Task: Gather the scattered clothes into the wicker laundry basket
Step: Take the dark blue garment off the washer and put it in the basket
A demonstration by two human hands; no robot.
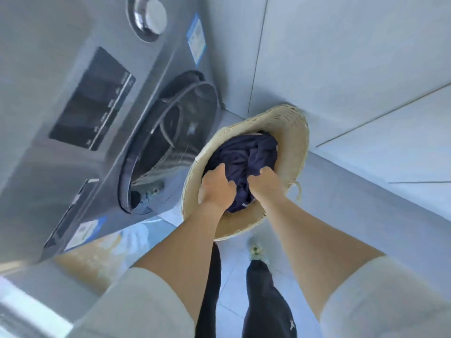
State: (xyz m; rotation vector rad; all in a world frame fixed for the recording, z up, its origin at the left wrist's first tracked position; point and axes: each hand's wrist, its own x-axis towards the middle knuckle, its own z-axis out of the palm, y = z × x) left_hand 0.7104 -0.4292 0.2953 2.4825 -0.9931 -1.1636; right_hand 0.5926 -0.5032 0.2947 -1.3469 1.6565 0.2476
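We look down on a pale tiled floor (341,186) whose thin grout lines run away to the right and far side. Filling the left of the scene is a grey front-loading washing machine (80,152), smooth and metallic, with its round door (170,142) ringed by a dark gasket; the drum interior behind it is blurred and we cannot make out what lies inside. A dark control panel (92,98) sits on its face, its markings too smeared to read, and a round knob (147,17) shows at the far edge, partly cut off. Two blue-and-white stickers (196,39) are on the machine, their print illegible.

Just right of the door stands the wicker laundry basket (292,147), round, pale straw-coloured and tightly woven, with a loose strand hanging at its right rim. Inside it lies a crumpled dark navy garment (246,157), soft and folded on itself; it hides the basket's bottom.

Our left hand (216,186) and right hand (264,182) reach into the basket, the fingers of both curled into the navy cloth and gripping it. Light sleeves (136,303) end above the elbows. Near the bottom edge, dark trousers (263,301) and one pale shoe (256,251) show, blurred.
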